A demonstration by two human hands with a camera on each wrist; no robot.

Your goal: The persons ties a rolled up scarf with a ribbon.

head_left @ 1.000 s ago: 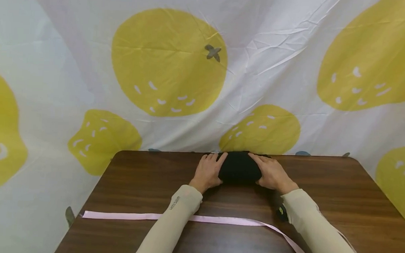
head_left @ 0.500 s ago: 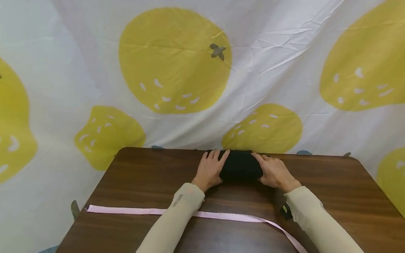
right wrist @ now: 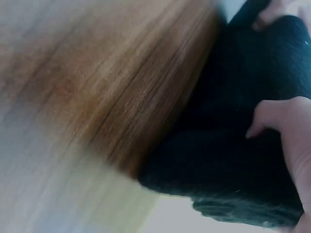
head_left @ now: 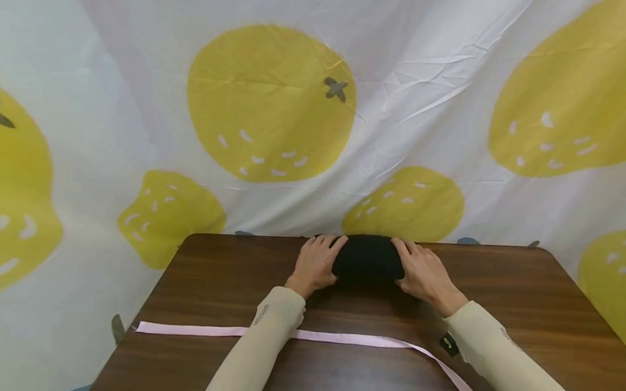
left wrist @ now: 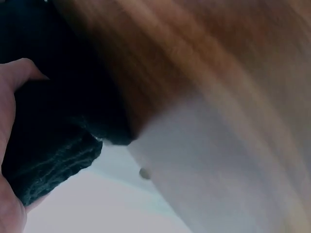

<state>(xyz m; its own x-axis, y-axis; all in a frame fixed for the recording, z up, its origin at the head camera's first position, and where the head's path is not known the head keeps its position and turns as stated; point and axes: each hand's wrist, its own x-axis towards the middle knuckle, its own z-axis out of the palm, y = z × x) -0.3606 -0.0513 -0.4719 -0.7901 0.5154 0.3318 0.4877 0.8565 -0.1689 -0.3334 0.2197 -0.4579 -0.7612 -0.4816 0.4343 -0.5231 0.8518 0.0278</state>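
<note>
A thick bundle of folded or rolled black cloth (head_left: 369, 258) lies at the far edge of the table, between both hands. The left hand (head_left: 314, 262) grips its left end, fingers over the far side and thumb on the near side. At the other end the right hand (head_left: 425, 273) holds it in the same manner. Fuzzy layered edges of the dark cloth (left wrist: 58, 126) show in the left wrist view, with the left thumb pressed into it. In the right wrist view the right thumb (right wrist: 286, 116) presses on the cloth. What kind of cloth item it is cannot be told.
A pale pink ribbon (head_left: 194, 330) stretches across the near part of the brown wooden table (head_left: 226, 296), passing under the left forearm and curving down toward the right arm. Directly behind the table hangs a white curtain (head_left: 271, 211) with yellow fruit prints.
The hands keep their grip at the cloth's two ends and have moved slightly apart. The head view has shifted a little; the ribbon lies as before.
</note>
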